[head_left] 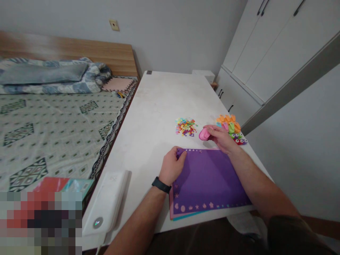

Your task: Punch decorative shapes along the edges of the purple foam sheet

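A purple sheet [212, 177] with small shapes cut along its edges lies on top of pink and blue sheets at the table's near side. The thumb and fingers of my left hand [172, 164] pinch its far left corner. Above the far edge of the sheet, my right hand [221, 138] grips a pink craft paper punch [204, 134], apart from the paper. Just beyond lies a pile of small colourful paper cut-outs [186, 126]. To the right, several more craft punches [230, 124] in orange, green and other colours stand in rows, partly hidden by my right hand.
All this rests on a white table [170, 95]. A white device [107, 202] with a cable occupies its near left. Left of the table is a bed [61, 117] with bedding; red and blue packets [55, 184] lie on it. White cabinets [265, 46] stand at the right.
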Demonstrator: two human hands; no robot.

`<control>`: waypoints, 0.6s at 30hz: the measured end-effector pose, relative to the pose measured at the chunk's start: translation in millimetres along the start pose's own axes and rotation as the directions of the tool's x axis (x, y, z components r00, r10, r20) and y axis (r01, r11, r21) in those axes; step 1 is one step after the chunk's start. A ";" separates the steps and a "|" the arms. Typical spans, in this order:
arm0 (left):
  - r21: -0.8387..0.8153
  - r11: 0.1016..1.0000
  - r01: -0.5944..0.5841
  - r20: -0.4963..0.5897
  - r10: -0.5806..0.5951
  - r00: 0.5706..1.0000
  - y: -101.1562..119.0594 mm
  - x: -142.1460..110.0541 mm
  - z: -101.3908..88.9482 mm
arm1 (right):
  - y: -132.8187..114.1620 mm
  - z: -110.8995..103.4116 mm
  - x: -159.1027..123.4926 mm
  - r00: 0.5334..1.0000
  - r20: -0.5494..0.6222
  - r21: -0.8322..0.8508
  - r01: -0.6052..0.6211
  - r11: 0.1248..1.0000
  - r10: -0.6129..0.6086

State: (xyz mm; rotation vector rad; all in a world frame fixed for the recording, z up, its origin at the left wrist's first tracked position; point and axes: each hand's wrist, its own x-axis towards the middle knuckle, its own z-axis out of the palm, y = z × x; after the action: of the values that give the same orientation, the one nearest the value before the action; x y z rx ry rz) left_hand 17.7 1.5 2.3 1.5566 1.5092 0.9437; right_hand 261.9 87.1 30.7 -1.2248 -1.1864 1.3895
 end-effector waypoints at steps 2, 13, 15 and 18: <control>-0.004 1.000 -0.003 -0.002 0.003 1.000 0.4 -0.6 0.1 | -11.5 7.8 7.7 0.999 0.048 -0.034 0.019 0.999 -0.018; 0.004 1.000 -0.006 0.003 0.006 1.000 0.9 -1.5 0.7 | -30.2 124.8 93.9 0.971 0.240 -0.269 0.083 0.959 -0.017; 0.008 1.000 -0.012 0.001 0.012 1.000 0.5 -1.8 0.6 | -24.0 150.1 107.0 0.962 0.272 -0.300 0.121 0.946 -0.037; 0.011 1.000 -0.018 0.000 0.018 1.000 1.1 -2.4 -0.1 | -18.5 181.3 119.3 0.945 0.327 -0.382 0.149 0.912 -0.017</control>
State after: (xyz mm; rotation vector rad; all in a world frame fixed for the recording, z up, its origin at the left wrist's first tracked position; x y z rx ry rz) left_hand 18.0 -1.0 3.4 1.5807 1.5046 0.9469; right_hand 70.8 190.8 42.7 -1.2340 -1.8025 1.3496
